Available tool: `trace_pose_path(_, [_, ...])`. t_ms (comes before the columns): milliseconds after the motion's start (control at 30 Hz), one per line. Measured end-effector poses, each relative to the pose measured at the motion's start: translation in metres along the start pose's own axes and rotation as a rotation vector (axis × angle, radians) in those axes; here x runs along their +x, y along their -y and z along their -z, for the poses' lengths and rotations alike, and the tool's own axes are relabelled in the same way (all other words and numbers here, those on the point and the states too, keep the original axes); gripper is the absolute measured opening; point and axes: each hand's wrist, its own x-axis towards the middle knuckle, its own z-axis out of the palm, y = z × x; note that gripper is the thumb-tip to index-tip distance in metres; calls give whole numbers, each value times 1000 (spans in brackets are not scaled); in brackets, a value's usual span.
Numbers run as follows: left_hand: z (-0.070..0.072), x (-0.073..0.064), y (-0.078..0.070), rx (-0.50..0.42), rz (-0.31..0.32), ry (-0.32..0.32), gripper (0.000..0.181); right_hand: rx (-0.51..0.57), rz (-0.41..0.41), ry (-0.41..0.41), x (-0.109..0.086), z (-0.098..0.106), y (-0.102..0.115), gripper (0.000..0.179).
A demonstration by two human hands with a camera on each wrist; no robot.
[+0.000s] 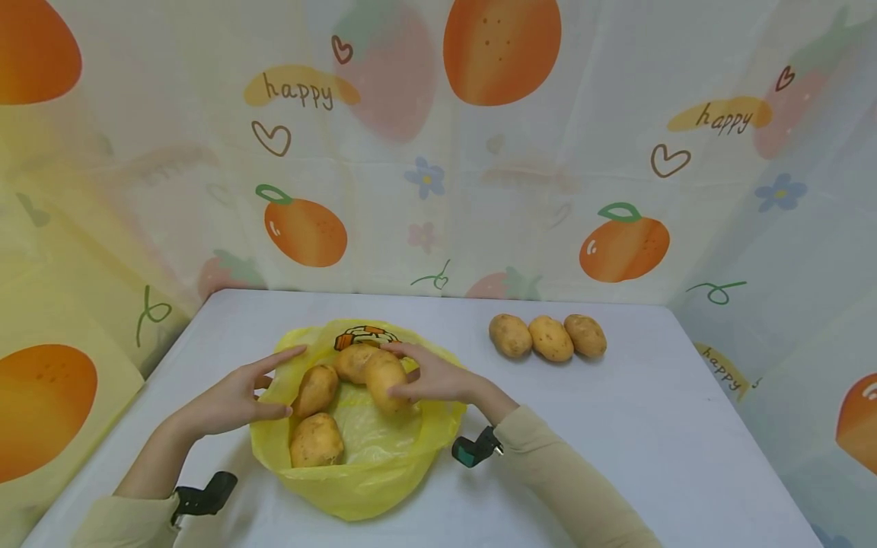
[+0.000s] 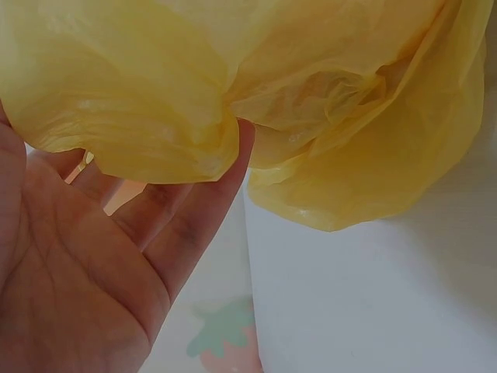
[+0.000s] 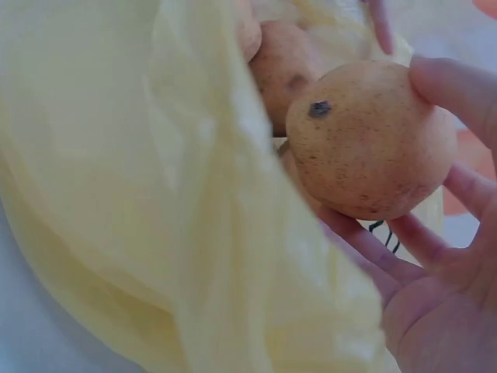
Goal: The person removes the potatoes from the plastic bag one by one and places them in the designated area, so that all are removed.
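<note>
A yellow plastic bag (image 1: 370, 487) lies with its mouth spread wide on the white table. Inside it are several potatoes, one at the front left (image 1: 317, 440), one behind that (image 1: 318, 390) and one at the back (image 1: 355, 362). My right hand (image 1: 435, 374) holds another potato (image 1: 385, 380) between thumb and fingers at the bag's right side; its rounded end faces the right wrist view (image 3: 369, 140). My left hand (image 1: 229, 396) touches the bag's left rim, its fingers fairly straight. In the left wrist view, the bag film (image 2: 155, 101) partly covers those fingers (image 2: 198, 221).
Three potatoes (image 1: 550, 339) sit side by side at the back right of the white table (image 1: 582, 441). A fruit-printed cloth (image 1: 479, 213) hangs behind the table and along its sides. Each wrist wears a black camera mount (image 1: 205, 495).
</note>
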Motion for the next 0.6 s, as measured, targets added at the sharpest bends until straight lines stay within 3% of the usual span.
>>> trace_pose_path(467, [0, 1, -1, 1, -4, -1, 80, 102, 33, -114, -22, 14, -1, 71])
trace_pose_path(600, [0, 0, -3, 4, 2, -4, 80, 74, 26, -156, -29, 19, -2, 69])
